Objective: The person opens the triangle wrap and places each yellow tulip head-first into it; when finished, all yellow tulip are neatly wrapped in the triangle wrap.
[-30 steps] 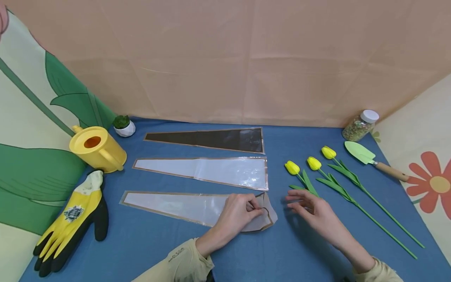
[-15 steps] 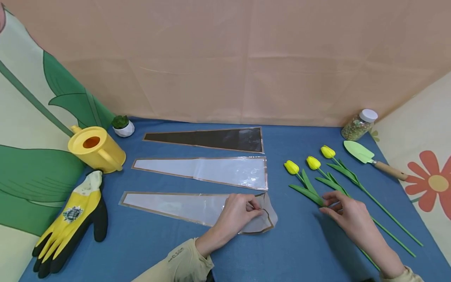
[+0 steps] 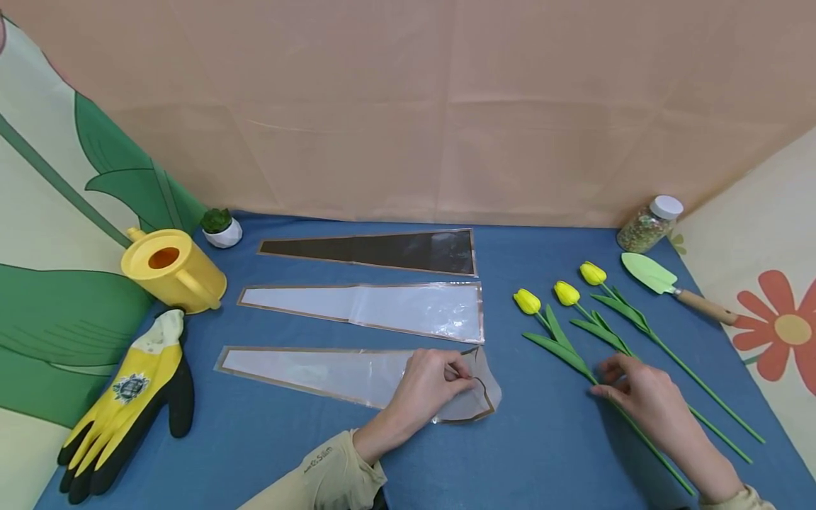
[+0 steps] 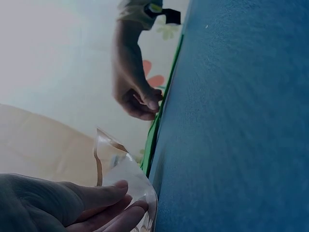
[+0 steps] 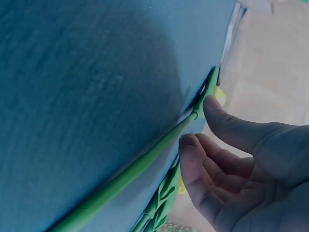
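Note:
My left hand (image 3: 428,382) pinches the wide mouth of the nearest clear flower sleeve (image 3: 299,368), a tapered bag with a brown border. In the left wrist view the sleeve's edge (image 4: 130,174) stands raised and spread at the thumb and fingers. My right hand (image 3: 650,397) is at the leftmost yellow tulip (image 3: 527,302), thumb and fingertips right by its stem just below the leaves. The right wrist view has a gap between thumb and forefinger, the green stem (image 5: 130,174) running past them. Two more tulips (image 3: 567,294) (image 3: 593,274) lie alongside to the right.
Behind lie a white sleeve (image 3: 414,312) and a black sleeve (image 3: 382,251). At left are a yellow watering can (image 3: 197,273), a potted succulent (image 3: 222,230) and a yellow-black glove (image 3: 137,389). A trowel (image 3: 653,273) and a lidded jar (image 3: 644,230) stand far right.
My right hand has moved right from beside the sleeve to the leftmost tulip's stem, its fingers coming down close around it. The left hand has stayed at the sleeve's mouth.

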A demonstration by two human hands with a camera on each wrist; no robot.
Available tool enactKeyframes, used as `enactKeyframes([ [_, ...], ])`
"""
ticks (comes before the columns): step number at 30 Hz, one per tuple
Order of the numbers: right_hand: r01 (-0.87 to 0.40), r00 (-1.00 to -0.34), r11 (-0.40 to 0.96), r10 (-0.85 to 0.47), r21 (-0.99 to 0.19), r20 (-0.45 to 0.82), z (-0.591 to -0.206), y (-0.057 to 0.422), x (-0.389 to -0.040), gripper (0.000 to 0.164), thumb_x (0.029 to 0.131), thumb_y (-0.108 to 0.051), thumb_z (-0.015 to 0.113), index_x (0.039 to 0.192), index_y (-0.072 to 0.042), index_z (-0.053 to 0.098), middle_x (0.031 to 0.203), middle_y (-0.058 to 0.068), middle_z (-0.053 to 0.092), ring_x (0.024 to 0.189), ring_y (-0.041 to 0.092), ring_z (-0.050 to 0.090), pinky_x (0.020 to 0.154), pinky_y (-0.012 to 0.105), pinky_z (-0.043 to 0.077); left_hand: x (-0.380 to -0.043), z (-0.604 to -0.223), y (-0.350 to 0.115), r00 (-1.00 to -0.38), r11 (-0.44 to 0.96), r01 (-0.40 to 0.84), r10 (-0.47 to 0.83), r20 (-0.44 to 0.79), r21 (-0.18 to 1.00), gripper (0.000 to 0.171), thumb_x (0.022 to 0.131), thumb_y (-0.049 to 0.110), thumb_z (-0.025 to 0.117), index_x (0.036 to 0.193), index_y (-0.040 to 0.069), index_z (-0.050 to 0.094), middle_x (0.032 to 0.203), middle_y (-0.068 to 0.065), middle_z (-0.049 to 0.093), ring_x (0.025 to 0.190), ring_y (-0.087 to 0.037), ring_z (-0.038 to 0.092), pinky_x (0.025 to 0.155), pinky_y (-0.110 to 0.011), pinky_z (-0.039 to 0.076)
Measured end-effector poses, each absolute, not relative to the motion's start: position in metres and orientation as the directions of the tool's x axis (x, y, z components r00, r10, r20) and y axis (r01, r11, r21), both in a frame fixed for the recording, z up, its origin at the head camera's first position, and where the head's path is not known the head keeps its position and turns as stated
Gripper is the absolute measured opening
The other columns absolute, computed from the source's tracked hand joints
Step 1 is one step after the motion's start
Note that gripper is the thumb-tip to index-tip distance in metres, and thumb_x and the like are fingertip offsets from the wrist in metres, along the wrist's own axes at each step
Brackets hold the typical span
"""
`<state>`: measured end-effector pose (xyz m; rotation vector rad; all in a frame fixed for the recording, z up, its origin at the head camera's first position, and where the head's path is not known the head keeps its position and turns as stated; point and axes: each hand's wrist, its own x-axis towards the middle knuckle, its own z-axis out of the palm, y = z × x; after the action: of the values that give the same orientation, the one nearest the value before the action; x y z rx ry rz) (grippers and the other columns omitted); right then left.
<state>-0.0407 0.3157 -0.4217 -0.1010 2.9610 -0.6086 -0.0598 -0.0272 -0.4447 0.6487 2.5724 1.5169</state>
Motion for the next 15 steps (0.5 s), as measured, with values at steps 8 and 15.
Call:
enactKeyframes([
  [8,-0.079,-0.988,0.916,-0.124,-0.393,-0.090,-0.4301,0.3183,-0.0407,0.016,0.091,-0.007,0.086,0.095,-0.002,0.071,0.080,-0.004,0.069,0.068,0.014,0.063,0.060,0.039,0.052,-0.0591,-0.4448,-0.0274,-0.904,0.406,0.309,0.407,0.133,0.860,0.014,0.085,0.002,0.091,0.082,0.009,0.079,0.080,0.003,0.078,0.072,0.000,0.072,0.063,-0.016,0.054],
  [15,-0.110,-0.987,0.916,-0.145,-0.385,-0.064,-0.4326,0.3167,-0.0411,0.014,0.090,-0.004,0.085,0.092,-0.004,0.072,0.078,-0.003,0.069,0.067,0.013,0.061,0.057,0.035,0.050,-0.0601,-0.4451,-0.0275,-0.902,0.416,0.316,0.410,0.134,0.853,0.014,0.085,0.004,0.091,0.082,0.010,0.079,0.080,0.003,0.078,0.071,0.001,0.072,0.063,-0.016,0.054],
])
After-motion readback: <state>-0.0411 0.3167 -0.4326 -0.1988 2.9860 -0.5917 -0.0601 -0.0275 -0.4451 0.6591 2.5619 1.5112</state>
